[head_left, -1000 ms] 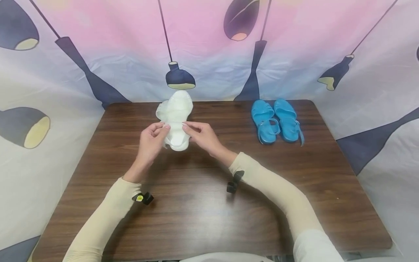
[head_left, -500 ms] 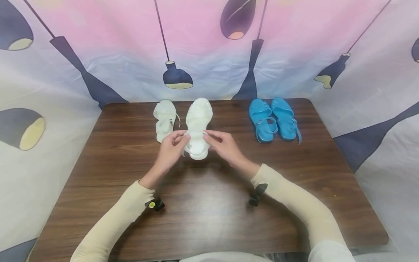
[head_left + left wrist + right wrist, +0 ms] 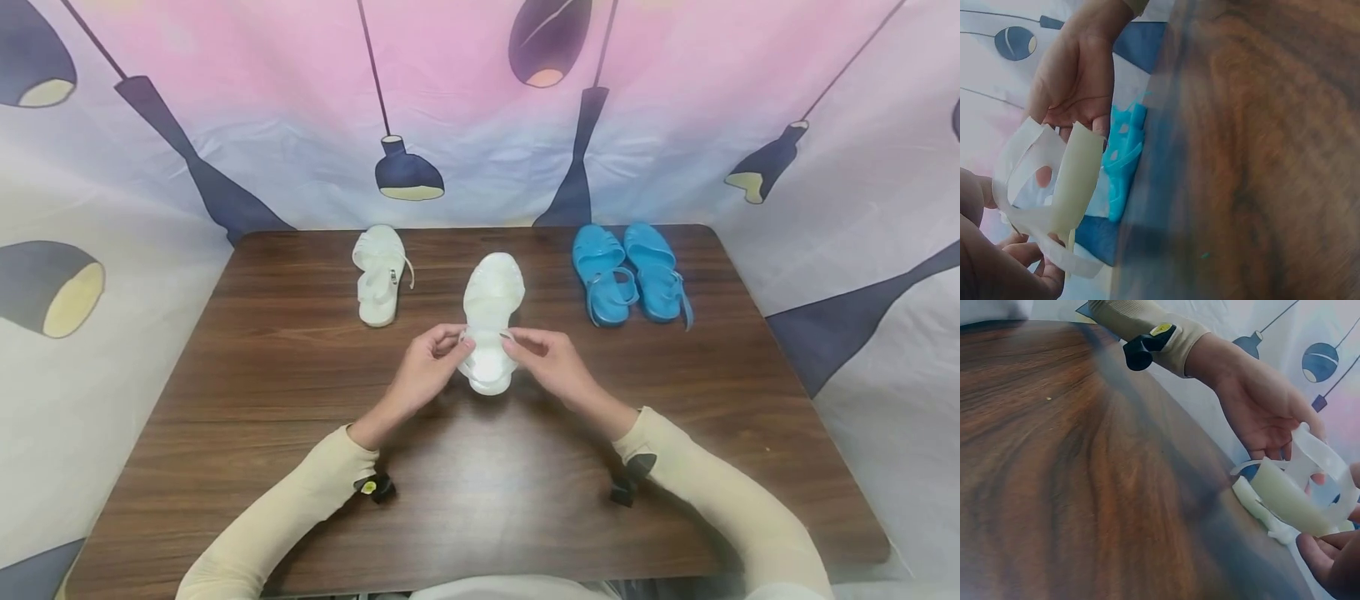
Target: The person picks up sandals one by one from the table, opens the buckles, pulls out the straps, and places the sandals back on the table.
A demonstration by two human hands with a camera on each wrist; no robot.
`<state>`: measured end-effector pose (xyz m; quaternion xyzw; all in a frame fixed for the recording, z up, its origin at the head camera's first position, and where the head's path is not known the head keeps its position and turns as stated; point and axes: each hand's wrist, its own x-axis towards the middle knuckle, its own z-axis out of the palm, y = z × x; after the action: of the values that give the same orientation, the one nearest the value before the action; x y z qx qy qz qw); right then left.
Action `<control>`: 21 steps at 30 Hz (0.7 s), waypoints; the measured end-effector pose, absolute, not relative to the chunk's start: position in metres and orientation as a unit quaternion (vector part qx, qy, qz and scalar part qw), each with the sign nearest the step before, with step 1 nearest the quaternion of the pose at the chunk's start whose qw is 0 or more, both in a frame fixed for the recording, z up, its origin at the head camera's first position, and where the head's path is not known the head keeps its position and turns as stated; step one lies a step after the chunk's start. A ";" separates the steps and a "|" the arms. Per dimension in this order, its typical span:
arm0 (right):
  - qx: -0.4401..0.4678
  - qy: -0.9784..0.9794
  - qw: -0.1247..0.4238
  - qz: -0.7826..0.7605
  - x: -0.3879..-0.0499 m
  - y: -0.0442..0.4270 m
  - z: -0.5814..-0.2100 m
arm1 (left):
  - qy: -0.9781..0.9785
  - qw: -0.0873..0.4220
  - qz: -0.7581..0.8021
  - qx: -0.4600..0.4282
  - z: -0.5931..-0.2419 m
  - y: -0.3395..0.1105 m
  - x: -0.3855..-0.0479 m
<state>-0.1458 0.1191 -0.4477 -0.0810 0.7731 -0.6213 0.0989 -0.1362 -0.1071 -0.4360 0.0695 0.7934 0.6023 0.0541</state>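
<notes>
The white, translucent plastic sandal (image 3: 491, 312) is up off the dark brown wood-grain table (image 3: 285, 400), toe pointing away from the person, heel nearest! Left hand (image 3: 422, 372) on one side, right hand (image 3: 559, 367) on the other, each pinching the sandal between thumb and fingers near the strap. It looks like the carrying stage, steady and square. Next, I'd judge, calls for an even lowering, both pinches released together so it doesn't tip.

Now the room! To the left, well apart, its matching white plastic sandal (image 3: 377, 287) sits by the far edge, loose strap trailing toward the middle; to the right, the pair of bright blue plastic sandals (image 3: 602, 275) lies near that edge too. The printed curtain (image 3: 480, 92) backs that edge, while bare wood stretches generously toward the person.
</notes>
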 end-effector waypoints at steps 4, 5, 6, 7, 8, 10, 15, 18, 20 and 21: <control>-0.080 0.782 0.113 -0.608 -0.142 0.125 -0.454 | 0.789 0.061 0.608 0.067 -0.445 -0.102 -0.132; -0.078 0.783 0.118 -0.606 -0.141 0.126 -0.455 | 0.789 0.062 0.608 0.067 -0.446 -0.101 -0.130; -0.076 0.783 0.122 -0.605 -0.140 0.127 -0.456 | 0.789 0.063 0.607 0.066 -0.448 -0.100 -0.129; -0.074 0.785 0.124 -0.602 -0.139 0.128 -0.458 | 0.789 0.065 0.607 0.065 -0.449 -0.099 -0.128; -0.070 0.786 0.127 -0.600 -0.139 0.129 -0.459 | 0.789 0.068 0.607 0.064 -0.451 -0.098 -0.127; -0.063 0.790 0.131 -0.595 -0.137 0.130 -0.462 | 0.792 0.071 0.604 0.059 -0.453 -0.097 -0.125; -0.052 0.790 0.147 -0.593 -0.135 0.133 -0.468 | 0.792 0.080 0.604 0.047 -0.458 -0.094 -0.121; -0.052 0.785 0.156 -0.597 -0.133 0.133 -0.471 | 0.791 0.091 0.604 0.038 -0.460 -0.093 -0.119; -0.055 0.786 0.160 -0.595 -0.132 0.134 -0.474 | 0.789 0.100 0.605 0.032 -0.462 -0.094 -0.119; -0.055 0.786 0.162 -0.594 -0.132 0.135 -0.475 | 0.788 0.107 0.606 0.028 -0.462 -0.094 -0.119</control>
<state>-0.1321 0.1346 -0.4749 -0.0554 0.7860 -0.5940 0.1620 -0.1191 -0.0937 -0.4622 0.0276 0.7881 0.6056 0.1068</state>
